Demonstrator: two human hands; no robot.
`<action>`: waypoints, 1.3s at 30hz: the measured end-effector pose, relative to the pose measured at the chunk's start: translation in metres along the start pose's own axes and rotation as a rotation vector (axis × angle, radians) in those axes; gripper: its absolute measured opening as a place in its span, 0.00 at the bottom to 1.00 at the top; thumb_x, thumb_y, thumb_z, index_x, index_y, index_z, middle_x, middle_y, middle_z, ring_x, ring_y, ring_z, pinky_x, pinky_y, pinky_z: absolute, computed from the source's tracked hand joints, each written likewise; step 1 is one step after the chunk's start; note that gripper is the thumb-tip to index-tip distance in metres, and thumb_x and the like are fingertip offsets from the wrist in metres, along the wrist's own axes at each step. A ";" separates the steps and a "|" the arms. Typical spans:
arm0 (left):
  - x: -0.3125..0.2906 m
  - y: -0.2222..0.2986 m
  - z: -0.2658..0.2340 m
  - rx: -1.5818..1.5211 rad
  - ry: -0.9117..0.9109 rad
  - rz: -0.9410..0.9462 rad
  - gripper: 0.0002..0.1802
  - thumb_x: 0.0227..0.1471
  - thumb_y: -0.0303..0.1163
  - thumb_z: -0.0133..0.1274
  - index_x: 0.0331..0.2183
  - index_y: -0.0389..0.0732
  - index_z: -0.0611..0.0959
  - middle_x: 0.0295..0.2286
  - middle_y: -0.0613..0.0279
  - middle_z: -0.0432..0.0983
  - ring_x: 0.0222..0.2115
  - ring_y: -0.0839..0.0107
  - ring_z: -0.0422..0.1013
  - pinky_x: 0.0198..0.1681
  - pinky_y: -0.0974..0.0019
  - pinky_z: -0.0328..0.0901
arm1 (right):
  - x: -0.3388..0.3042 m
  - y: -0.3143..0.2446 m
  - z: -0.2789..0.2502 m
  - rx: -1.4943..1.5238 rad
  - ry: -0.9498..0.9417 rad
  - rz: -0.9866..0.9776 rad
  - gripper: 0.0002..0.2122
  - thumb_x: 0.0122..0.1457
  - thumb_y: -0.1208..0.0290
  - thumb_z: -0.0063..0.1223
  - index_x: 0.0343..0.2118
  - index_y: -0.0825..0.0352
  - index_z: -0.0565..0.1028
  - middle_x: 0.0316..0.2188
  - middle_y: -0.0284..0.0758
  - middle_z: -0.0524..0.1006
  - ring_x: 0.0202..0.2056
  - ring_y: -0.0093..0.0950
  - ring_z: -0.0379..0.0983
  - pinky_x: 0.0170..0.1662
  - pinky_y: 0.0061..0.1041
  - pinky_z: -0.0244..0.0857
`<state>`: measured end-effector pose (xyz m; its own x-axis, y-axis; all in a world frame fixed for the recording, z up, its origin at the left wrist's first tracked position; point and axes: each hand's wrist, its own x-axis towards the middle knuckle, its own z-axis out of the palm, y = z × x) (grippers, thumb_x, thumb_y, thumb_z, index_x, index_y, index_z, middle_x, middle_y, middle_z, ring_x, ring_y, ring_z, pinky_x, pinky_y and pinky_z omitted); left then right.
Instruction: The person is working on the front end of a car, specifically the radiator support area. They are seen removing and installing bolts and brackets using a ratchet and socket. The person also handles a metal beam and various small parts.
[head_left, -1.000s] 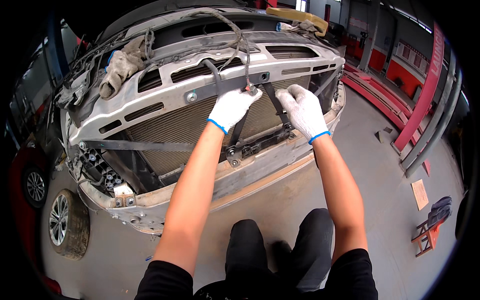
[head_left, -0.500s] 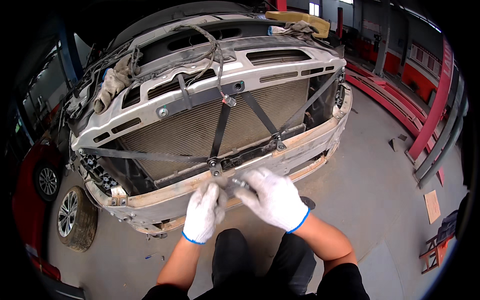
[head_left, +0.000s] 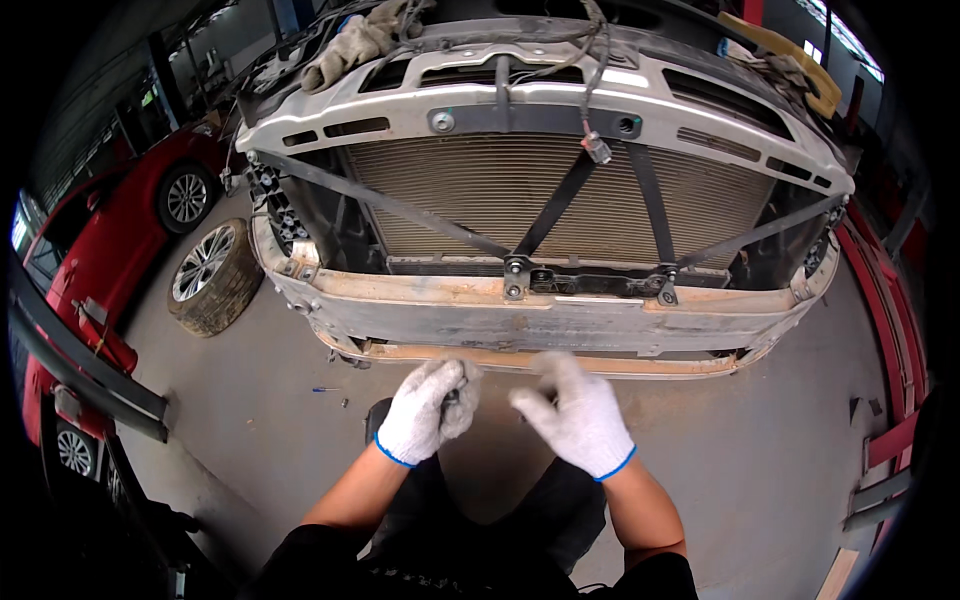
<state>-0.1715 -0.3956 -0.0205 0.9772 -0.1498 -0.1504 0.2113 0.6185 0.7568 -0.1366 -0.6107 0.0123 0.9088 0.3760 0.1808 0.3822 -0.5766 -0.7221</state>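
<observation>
Both my hands wear white knit gloves with blue cuffs, held out in front of the car's stripped front end. My left hand (head_left: 428, 412) is closed, its fingers curled around a small dark piece (head_left: 451, 398) that is mostly hidden. To its right, my right hand (head_left: 585, 422) has its thumb apart from blurred fingers, and I make out nothing held there. Neither hand touches the car. Ahead lie the metal bumper beam (head_left: 430, 315), the radiator (head_left: 470, 190) and dark diagonal braces (head_left: 553, 208) bolted at their lower ends.
A loose connector (head_left: 597, 148) hangs on its cable before the radiator. Gloves (head_left: 355, 45) lie on the car's upper left. On the floor at left are a wheel (head_left: 215, 278) and a small blue tool (head_left: 325, 389). A red car (head_left: 125, 225) stands beyond; red lift parts (head_left: 890, 320) are at right.
The view has swung rightward and down. My hands have drawn apart and back from the beam. The small metal piece seen at my right fingertips is no longer visible there.
</observation>
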 end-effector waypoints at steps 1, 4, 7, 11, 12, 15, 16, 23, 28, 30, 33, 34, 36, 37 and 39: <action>0.004 0.016 0.002 0.079 0.035 0.116 0.12 0.63 0.36 0.46 0.40 0.38 0.75 0.22 0.64 0.69 0.14 0.81 0.58 0.14 0.77 0.52 | 0.004 -0.004 -0.018 0.002 0.176 0.016 0.23 0.56 0.56 0.58 0.47 0.69 0.70 0.23 0.41 0.78 0.28 0.42 0.78 0.32 0.39 0.72; 0.030 0.070 0.009 0.142 0.101 0.229 0.18 0.62 0.34 0.47 0.50 0.35 0.71 0.21 0.65 0.69 0.14 0.83 0.57 0.12 0.79 0.50 | 0.030 0.000 -0.080 -0.237 0.575 0.035 0.25 0.53 0.59 0.61 0.48 0.72 0.70 0.19 0.40 0.78 0.23 0.40 0.78 0.31 0.37 0.72; 0.077 0.115 0.009 0.145 -0.046 0.156 0.10 0.64 0.35 0.46 0.39 0.37 0.74 0.19 0.65 0.66 0.13 0.83 0.53 0.12 0.77 0.48 | 0.069 0.014 -0.125 -0.552 0.348 0.113 0.27 0.48 0.56 0.65 0.45 0.74 0.72 0.23 0.46 0.80 0.26 0.43 0.79 0.34 0.37 0.73; 0.106 0.128 0.032 0.139 0.044 0.147 0.10 0.65 0.34 0.42 0.37 0.39 0.74 0.19 0.67 0.65 0.13 0.83 0.52 0.12 0.78 0.47 | 0.089 0.026 -0.137 -0.574 0.191 0.163 0.28 0.45 0.54 0.68 0.40 0.75 0.75 0.25 0.52 0.79 0.32 0.46 0.79 0.38 0.38 0.73; 0.108 0.129 0.031 0.148 0.032 0.155 0.10 0.65 0.34 0.42 0.37 0.39 0.74 0.19 0.67 0.65 0.13 0.83 0.52 0.12 0.78 0.47 | 0.088 0.025 -0.138 -0.556 0.204 0.168 0.28 0.45 0.53 0.68 0.40 0.75 0.75 0.25 0.52 0.79 0.31 0.45 0.79 0.38 0.38 0.73; 0.109 0.122 0.022 0.159 0.002 0.169 0.09 0.65 0.32 0.41 0.38 0.39 0.74 0.18 0.67 0.65 0.13 0.83 0.52 0.12 0.78 0.45 | 0.084 0.026 -0.134 -0.493 0.232 0.166 0.28 0.45 0.54 0.69 0.40 0.75 0.76 0.25 0.51 0.80 0.31 0.42 0.80 0.37 0.36 0.72; 0.109 0.122 0.021 0.182 -0.018 0.199 0.09 0.65 0.33 0.41 0.38 0.39 0.74 0.18 0.67 0.65 0.13 0.83 0.51 0.12 0.78 0.45 | 0.084 0.025 -0.134 -0.470 0.246 0.143 0.27 0.46 0.54 0.68 0.40 0.75 0.76 0.25 0.50 0.80 0.30 0.41 0.80 0.37 0.35 0.72; 0.100 0.118 0.018 0.064 -0.014 0.217 0.09 0.64 0.32 0.42 0.41 0.38 0.73 0.18 0.67 0.65 0.13 0.83 0.52 0.12 0.77 0.46 | 0.076 0.015 -0.120 -0.472 0.331 0.177 0.28 0.46 0.57 0.69 0.44 0.74 0.74 0.20 0.44 0.78 0.23 0.34 0.77 0.30 0.32 0.70; 0.105 0.115 0.020 0.049 -0.052 0.179 0.09 0.64 0.33 0.42 0.40 0.38 0.73 0.20 0.67 0.66 0.14 0.84 0.52 0.12 0.78 0.47 | 0.065 0.021 -0.117 -0.430 0.381 0.222 0.29 0.46 0.59 0.69 0.47 0.75 0.73 0.17 0.43 0.74 0.22 0.34 0.75 0.29 0.31 0.69; 0.104 0.116 0.013 -0.033 -0.100 0.143 0.09 0.64 0.33 0.42 0.38 0.39 0.73 0.19 0.67 0.65 0.14 0.84 0.52 0.12 0.79 0.47 | 0.062 0.035 -0.116 -0.378 0.438 0.181 0.28 0.48 0.60 0.67 0.48 0.75 0.73 0.17 0.39 0.74 0.22 0.28 0.73 0.28 0.29 0.68; 0.094 0.120 0.001 -0.097 -0.113 0.118 0.10 0.65 0.35 0.42 0.35 0.40 0.73 0.17 0.68 0.63 0.13 0.84 0.50 0.11 0.79 0.47 | 0.038 0.042 -0.109 -0.184 0.653 0.147 0.24 0.51 0.65 0.63 0.48 0.74 0.73 0.19 0.34 0.73 0.22 0.23 0.69 0.28 0.25 0.66; 0.082 0.117 -0.001 -0.040 -0.177 0.167 0.10 0.65 0.36 0.43 0.34 0.40 0.72 0.17 0.68 0.62 0.13 0.84 0.51 0.11 0.78 0.47 | 0.021 0.042 -0.104 -0.097 0.755 0.157 0.22 0.52 0.67 0.61 0.48 0.74 0.73 0.20 0.33 0.72 0.22 0.22 0.68 0.28 0.23 0.65; 0.050 0.090 -0.002 0.037 -0.097 0.213 0.15 0.63 0.37 0.47 0.43 0.35 0.74 0.16 0.69 0.61 0.11 0.82 0.52 0.11 0.77 0.48 | -0.015 0.047 -0.079 0.104 0.837 0.254 0.18 0.54 0.71 0.58 0.47 0.74 0.73 0.21 0.30 0.71 0.23 0.18 0.64 0.29 0.20 0.64; 0.033 0.078 -0.021 0.106 -0.126 0.110 0.19 0.61 0.37 0.48 0.48 0.33 0.73 0.16 0.67 0.63 0.11 0.81 0.53 0.11 0.77 0.48 | -0.027 0.045 -0.057 0.272 0.820 0.314 0.16 0.56 0.72 0.57 0.46 0.73 0.74 0.21 0.27 0.71 0.21 0.16 0.64 0.25 0.18 0.61; 0.007 0.046 -0.029 0.109 -0.240 0.001 0.16 0.60 0.33 0.47 0.47 0.34 0.74 0.18 0.64 0.67 0.12 0.81 0.56 0.12 0.77 0.50 | -0.054 0.053 -0.013 0.481 0.648 0.451 0.13 0.57 0.72 0.57 0.44 0.71 0.75 0.22 0.28 0.73 0.17 0.13 0.63 0.19 0.16 0.58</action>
<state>-0.1541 -0.3462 -0.0051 0.9418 -0.3360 -0.0043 0.1941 0.5336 0.8232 -0.1634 -0.6710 -0.0267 0.9260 -0.3743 0.0482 -0.0097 -0.1514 -0.9884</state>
